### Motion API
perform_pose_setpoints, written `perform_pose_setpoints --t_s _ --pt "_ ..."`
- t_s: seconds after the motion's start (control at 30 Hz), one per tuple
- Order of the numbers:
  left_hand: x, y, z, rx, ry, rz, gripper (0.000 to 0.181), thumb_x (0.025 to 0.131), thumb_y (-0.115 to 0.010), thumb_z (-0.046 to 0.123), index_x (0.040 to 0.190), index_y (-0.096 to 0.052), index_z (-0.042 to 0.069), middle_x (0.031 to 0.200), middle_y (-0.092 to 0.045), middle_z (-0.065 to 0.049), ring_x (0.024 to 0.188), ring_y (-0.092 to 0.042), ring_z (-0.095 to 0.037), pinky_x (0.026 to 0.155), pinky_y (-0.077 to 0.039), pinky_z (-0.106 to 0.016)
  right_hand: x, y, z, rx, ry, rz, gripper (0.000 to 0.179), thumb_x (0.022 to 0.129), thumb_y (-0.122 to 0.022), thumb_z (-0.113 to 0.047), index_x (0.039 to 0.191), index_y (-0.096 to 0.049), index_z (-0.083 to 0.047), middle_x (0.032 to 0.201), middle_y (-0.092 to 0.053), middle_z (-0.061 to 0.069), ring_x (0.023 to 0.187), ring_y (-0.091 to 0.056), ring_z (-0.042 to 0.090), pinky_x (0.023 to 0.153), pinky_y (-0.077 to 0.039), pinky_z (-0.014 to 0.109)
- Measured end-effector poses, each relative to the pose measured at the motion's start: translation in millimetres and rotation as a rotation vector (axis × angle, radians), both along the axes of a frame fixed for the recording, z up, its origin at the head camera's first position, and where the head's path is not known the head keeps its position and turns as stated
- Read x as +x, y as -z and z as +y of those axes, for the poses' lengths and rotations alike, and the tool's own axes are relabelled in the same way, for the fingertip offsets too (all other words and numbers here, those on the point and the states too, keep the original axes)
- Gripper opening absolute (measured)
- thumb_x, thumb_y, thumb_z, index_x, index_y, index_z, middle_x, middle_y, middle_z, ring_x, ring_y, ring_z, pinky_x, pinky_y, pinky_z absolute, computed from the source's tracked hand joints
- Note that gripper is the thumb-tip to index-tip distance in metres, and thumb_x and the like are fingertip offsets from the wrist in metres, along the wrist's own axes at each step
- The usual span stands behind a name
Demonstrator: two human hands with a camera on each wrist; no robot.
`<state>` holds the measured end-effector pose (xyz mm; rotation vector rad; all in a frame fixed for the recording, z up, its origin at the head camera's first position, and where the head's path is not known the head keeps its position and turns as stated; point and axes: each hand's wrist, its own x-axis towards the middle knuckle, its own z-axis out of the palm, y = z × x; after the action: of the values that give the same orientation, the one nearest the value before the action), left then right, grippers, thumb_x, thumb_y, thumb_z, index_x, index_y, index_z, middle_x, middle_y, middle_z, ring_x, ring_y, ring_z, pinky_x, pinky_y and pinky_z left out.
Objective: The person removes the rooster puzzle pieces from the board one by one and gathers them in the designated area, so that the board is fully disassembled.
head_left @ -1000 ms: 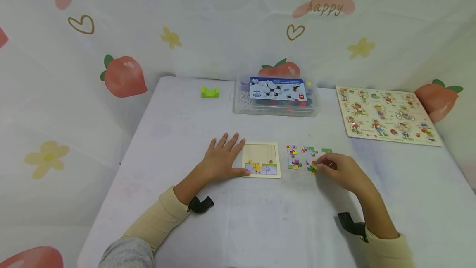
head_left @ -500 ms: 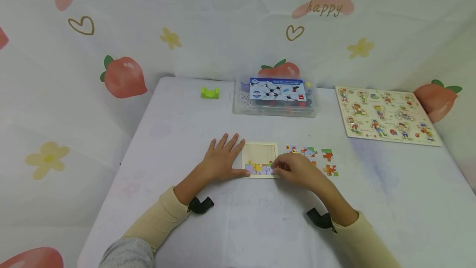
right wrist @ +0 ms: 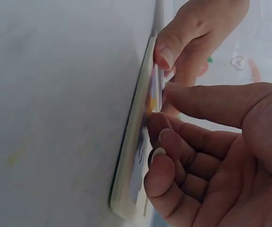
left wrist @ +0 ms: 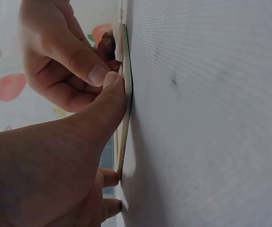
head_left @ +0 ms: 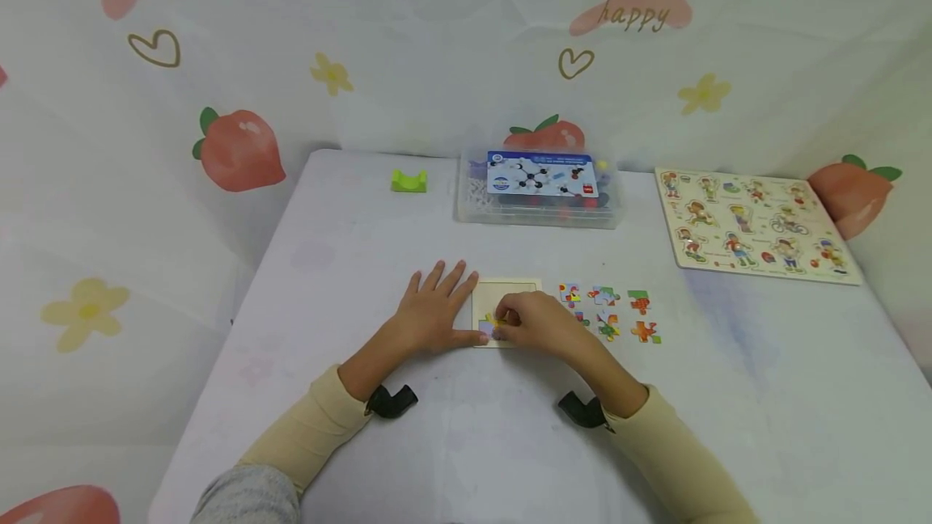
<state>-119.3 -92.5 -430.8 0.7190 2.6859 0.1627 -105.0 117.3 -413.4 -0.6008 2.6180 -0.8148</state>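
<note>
A square wooden puzzle tray (head_left: 510, 285) lies at the middle of the table. My left hand (head_left: 429, 323) rests flat beside it with fingers spread, the thumb pressing on its near left corner. Over the tray's lower part, my right hand (head_left: 539, 320) has thumb and forefinger bent around a yellow puzzle piece (right wrist: 152, 104) in the bottom row. A purple puzzle piece (head_left: 485, 327) shows left of those fingertips; the rest of the row is hidden under the hand. In the left wrist view, both thumbs nearly meet at the tray's edge.
Several loose puzzle pieces (head_left: 603, 296) lie in two rows right of the tray. Behind stand a clear plastic box (head_left: 539, 215) with a blue label and a small green plastic part (head_left: 409, 182). A picture peg board (head_left: 757, 221) lies at the far right.
My right hand has moved left from the loose pieces to the tray's right side, then on to its lower left part. My left hand stays in place. The loose pieces lie as before.
</note>
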Motion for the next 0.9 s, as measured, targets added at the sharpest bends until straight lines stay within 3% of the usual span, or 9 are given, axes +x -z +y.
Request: perform_pose_setpoints --t_s 0.53,0.9 --pt "-0.7 -0.4 1.7 -0.016 -0.008 -0.003 0.105 0.085 -0.056 0.077 0.163 -0.015 0.019 0.168 -0.008 -0.008 0.152 -0.004 -0.037 0.117 -0.008 -0.062 -0.2 -1.5 -5.0 -0.029 0.043 -0.047 0.009 0.089 -0.073 -0.006 0.09 -0.064 -0.008 0.072 -0.057 -0.003 0.065 -0.051 0.012 0.06 -0.044 0.028" --pt "-0.4 0.0 -0.4 -0.005 0.006 -0.001 0.105 0.086 -0.056 0.076 0.163 -0.014 0.018 0.168 -0.007 -0.008 0.152 -0.004 -0.037 0.116 -0.008 -0.063 -2.2 0.5 -2.5 -0.127 -0.009 -0.055 0.012 0.09 -0.073 -0.006 0.086 -0.062 -0.009 0.074 -0.059 -0.004 0.067 -0.052 0.011 0.063 -0.045 0.028"
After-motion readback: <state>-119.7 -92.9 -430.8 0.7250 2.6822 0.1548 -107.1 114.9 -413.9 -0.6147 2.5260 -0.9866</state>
